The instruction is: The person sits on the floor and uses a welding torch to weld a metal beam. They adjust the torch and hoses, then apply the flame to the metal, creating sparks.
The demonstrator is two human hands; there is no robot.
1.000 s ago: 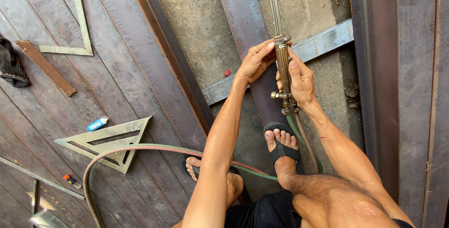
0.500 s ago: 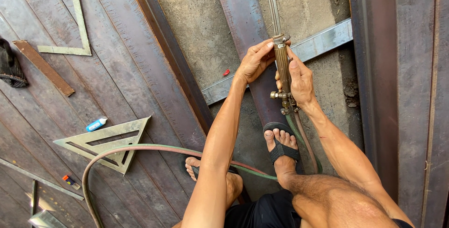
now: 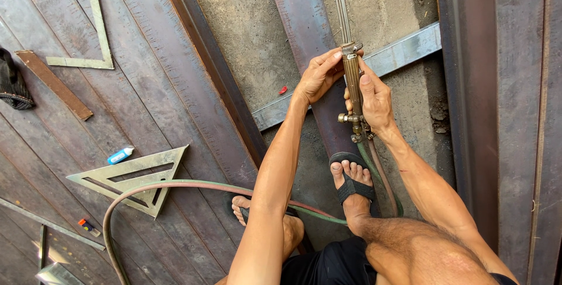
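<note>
A brass cutting torch (image 3: 353, 83) with a long thin tube reaching up out of view is held over a dark steel bar (image 3: 304, 33). My right hand (image 3: 372, 100) grips the torch body just above its valves. My left hand (image 3: 319, 74) pinches the fitting at the top of the torch handle. Green and red hoses (image 3: 175, 186) run from the torch's base, past my sandalled right foot (image 3: 351, 182) on the bar, and curve off to the lower left.
A metal triangle square (image 3: 132, 177), an L-shaped square (image 3: 93, 42), a rusty flat strip (image 3: 52, 83), a dark glove (image 3: 12, 83), a blue-white marker (image 3: 120, 155) and a small lighter (image 3: 88, 226) lie on steel plates at left. A light steel angle (image 3: 398, 57) crosses the concrete floor.
</note>
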